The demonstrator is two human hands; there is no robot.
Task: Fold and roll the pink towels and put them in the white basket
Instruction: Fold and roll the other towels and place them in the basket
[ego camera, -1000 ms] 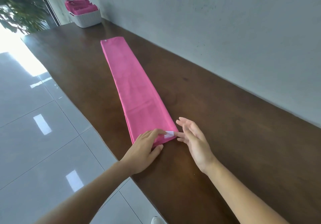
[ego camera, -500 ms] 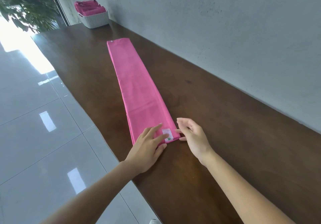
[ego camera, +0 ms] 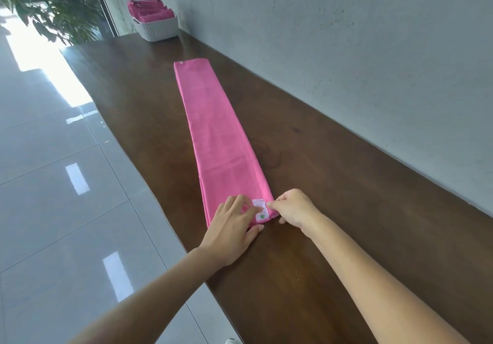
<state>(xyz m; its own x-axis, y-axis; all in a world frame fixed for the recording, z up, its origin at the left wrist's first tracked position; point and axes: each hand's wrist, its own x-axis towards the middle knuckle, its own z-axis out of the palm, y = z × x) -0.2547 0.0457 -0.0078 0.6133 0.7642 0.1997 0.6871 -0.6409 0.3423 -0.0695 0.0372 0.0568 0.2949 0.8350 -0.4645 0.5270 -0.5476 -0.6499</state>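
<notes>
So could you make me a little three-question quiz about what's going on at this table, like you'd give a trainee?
1. True or false: the pink towel on the wooden table is already rolled up.
2. Where is the white basket? A) at the far end of the table by the wall, B) on the floor, C) beside the hands.
3. Fill in: the white label sits at the towel's ____ end, between the left hand and the right hand.

Key:
1. False; it lies flat as a long folded strip.
2. A; it already holds pink towels.
3. Near.
</notes>
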